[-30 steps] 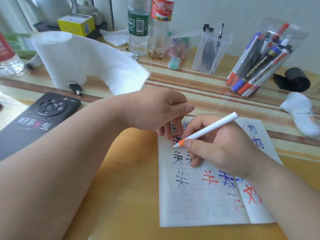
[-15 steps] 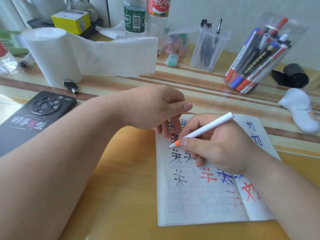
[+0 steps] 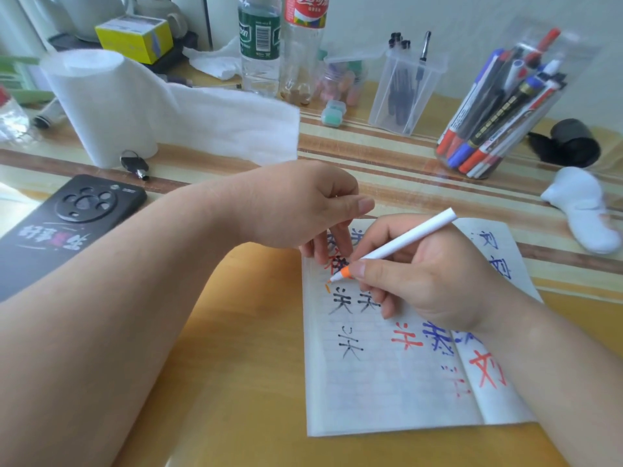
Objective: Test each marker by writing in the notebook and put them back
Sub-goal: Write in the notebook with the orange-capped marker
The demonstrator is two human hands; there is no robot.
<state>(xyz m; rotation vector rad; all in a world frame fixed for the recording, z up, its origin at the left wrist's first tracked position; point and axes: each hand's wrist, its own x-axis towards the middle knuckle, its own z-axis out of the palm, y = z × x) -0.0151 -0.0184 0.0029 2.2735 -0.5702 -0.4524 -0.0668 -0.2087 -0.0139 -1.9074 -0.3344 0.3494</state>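
From my end I see the right hand (image 3: pixel 428 281) gripping the white marker (image 3: pixel 404 242) between curled thumb and fingers, its orange tip touching the upper left of the open notebook (image 3: pixel 387 382), just beside a short orange stroke; the page bears black, red and blue characters. The left hand (image 3: pixel 300 207) reaches its fingers down and presses the tips on the notebook's top left corner, thumb out; the notebook lies flat on the yellow table (image 3: pixel 236 365), and the clear jar of markers (image 3: pixel 499 106) stands well apart, back right.
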